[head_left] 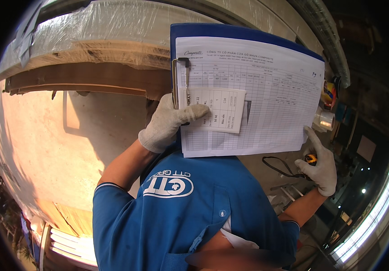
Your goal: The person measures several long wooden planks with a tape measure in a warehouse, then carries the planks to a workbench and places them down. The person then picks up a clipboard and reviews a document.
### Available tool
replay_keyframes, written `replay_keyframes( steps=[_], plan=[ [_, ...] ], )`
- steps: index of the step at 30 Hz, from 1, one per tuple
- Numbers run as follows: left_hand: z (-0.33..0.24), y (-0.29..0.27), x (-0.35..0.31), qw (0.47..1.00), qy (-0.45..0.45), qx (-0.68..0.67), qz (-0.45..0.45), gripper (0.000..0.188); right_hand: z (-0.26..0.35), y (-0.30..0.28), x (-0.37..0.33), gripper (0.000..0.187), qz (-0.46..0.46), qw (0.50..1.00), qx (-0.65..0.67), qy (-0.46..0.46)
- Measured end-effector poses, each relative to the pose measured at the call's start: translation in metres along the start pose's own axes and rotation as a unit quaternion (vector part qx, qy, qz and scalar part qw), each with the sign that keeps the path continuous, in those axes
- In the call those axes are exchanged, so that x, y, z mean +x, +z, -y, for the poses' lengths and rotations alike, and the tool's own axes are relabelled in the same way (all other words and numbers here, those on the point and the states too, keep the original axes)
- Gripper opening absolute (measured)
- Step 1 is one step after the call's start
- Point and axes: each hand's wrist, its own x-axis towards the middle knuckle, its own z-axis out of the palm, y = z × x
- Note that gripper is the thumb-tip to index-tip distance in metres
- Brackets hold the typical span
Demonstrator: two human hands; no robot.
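A blue clipboard (230, 30) with large printed sheets (271, 113) is in front of my chest. My gloved left hand (163, 123) grips its left edge by the metal clip (184, 72). That thumb presses a small stack of white printed labels (227, 113) onto the sheets. At the lower right corner of the paper is my gloved right hand (323, 169), a fingertip at or just touching the sheet's edge. A yellow and black tape measure (311, 159) sits in this hand, partly hidden by the fingers. Its dark wrist strap (278, 170) loops out to the left.
Long panels wrapped in clear film (108, 22) lie across the far side, above a brown board edge (86, 83). A roll of clear film (325, 120) is beyond my right hand. White strips (70, 246) lie at the lower left, near the sunlit floor (31, 135).
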Motion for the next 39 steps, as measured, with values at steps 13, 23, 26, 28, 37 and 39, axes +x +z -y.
replay_keyframes(
  steps=[13, 23, 26, 28, 37, 39],
  plan=[
    [0.003, -0.010, 0.003, 0.998, 0.011, -0.058, -0.003, 0.053, -0.002, -0.003, -0.014, 0.088, -0.020, 0.998, 0.025, -0.046],
    [0.011, -0.023, 0.011, 0.996, 0.017, -0.077, 0.031, 0.068, -0.010, -0.003, -0.028, 0.084, -0.094, 0.985, 0.023, -0.141],
    [0.011, -0.023, 0.014, 0.997, 0.021, -0.063, 0.047, 0.077, -0.011, -0.007, -0.031, 0.084, -0.081, 0.985, 0.038, -0.148],
    [0.011, -0.024, 0.016, 0.995, 0.021, -0.076, 0.057, 0.078, -0.012, -0.009, -0.035, 0.083, -0.078, 0.987, 0.035, -0.135],
    [0.011, -0.027, 0.024, 0.993, 0.022, -0.090, 0.075, 0.081, -0.011, -0.014, -0.039, 0.082, -0.101, 0.975, 0.044, -0.196],
    [0.012, -0.029, 0.025, 0.994, 0.020, -0.082, 0.069, 0.082, -0.012, -0.013, -0.040, 0.082, -0.096, 0.975, 0.056, -0.194]
  ],
)
